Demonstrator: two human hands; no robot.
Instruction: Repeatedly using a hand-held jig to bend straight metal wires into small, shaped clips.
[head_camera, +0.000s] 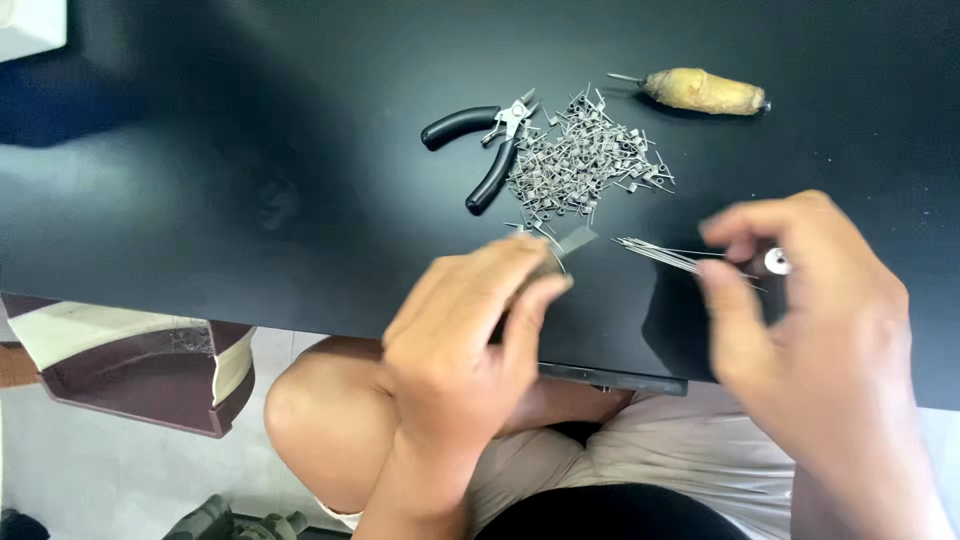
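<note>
My left hand (465, 335) is closed around a small flat grey tool (575, 241) whose tip sticks out past my fingers, above the near edge of the black table (250, 180). My right hand (810, 300) pinches a small round silver piece (777, 262) between thumb and fingers. A bundle of thin straight wires (665, 254) lies on the table between the two hands, its ends reaching toward my right fingers. Both hands are blurred.
A heap of several small bent wire pieces (585, 160) lies in the middle of the table. Black-handled pliers (485, 145) lie to its left. A tan-handled pointed tool (700, 92) lies behind it. My knees (330, 420) are below the table edge.
</note>
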